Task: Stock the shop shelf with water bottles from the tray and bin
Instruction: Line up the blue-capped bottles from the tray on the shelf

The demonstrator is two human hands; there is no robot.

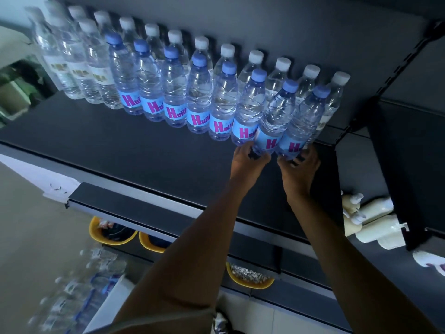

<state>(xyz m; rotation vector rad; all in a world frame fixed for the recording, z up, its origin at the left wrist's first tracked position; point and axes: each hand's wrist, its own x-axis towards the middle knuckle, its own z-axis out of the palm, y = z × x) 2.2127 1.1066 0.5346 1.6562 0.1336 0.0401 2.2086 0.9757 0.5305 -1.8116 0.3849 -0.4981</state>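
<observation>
The second-to-last bottle and the end bottle close the front row near the right edge of the shelf. Both are tilted, caps leaning toward the white-capped back row. Whether their bases touch the shelf cannot be told. The tilt probably serves to set each base down first, label outward, in line with the blue-capped neighbours. The left hand grips the base of the second-to-last bottle. The right hand grips the base of the end bottle (fingers curled round, thumbs largely hidden). Both forearms reach up and forward, nearly parallel. Further stock lies blurred below the shelf's front edge.
</observation>
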